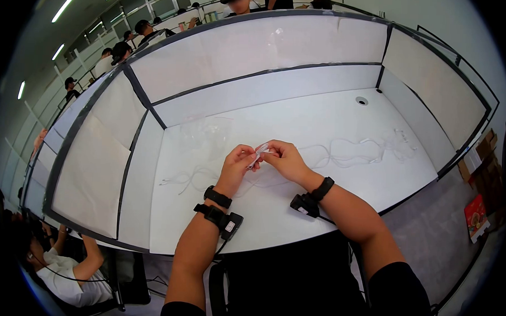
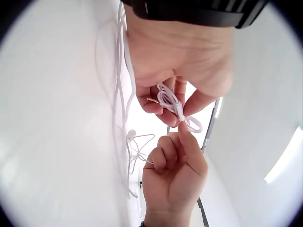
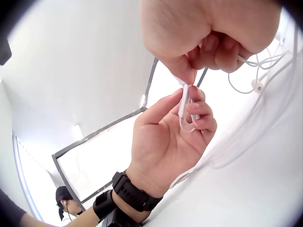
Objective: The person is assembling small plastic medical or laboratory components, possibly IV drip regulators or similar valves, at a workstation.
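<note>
Over the white desk, my left hand (image 1: 237, 164) holds a small coiled bundle of white earphone cable (image 2: 169, 98) between thumb and fingers. A gold-tipped plug (image 2: 152, 100) sticks out beside the coil in the left wrist view. My right hand (image 1: 287, 159) meets it from the other side, its thumb and forefinger pinching the end of the bundle, with the other fingers curled in. The right wrist view shows a white cable loop (image 3: 186, 124) against the left fingers. A white earbud (image 2: 131, 135) with thin wires lies beyond the hands.
More white cables (image 1: 353, 157) lie loosely across the desk (image 1: 217, 229) to the right, and others (image 1: 192, 175) to the left. A clear plastic bag (image 1: 206, 131) lies behind the left hand. Partition panels (image 1: 262, 47) enclose the desk's back and sides. A round cable hole (image 1: 361, 100) is at the back right.
</note>
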{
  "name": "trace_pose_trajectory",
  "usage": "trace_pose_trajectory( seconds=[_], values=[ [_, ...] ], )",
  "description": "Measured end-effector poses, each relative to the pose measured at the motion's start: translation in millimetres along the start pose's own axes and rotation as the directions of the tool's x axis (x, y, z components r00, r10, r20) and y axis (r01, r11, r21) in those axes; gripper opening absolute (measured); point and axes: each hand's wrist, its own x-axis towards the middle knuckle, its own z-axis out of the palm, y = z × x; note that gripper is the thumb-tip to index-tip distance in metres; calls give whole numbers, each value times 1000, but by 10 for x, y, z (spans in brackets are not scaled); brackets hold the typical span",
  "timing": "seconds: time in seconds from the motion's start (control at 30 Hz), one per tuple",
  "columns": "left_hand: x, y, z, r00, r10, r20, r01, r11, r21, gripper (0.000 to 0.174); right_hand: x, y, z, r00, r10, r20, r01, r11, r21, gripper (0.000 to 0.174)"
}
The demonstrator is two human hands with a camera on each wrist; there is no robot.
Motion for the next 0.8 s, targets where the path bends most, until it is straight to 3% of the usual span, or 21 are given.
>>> trace_pose_trajectory(
  seconds=[0.8],
  values=[
    [17,-53,8,981,189,-32,-184,974,131,8,27,34,-21,996,-11,-87,0,992,-126,18]
  ],
)
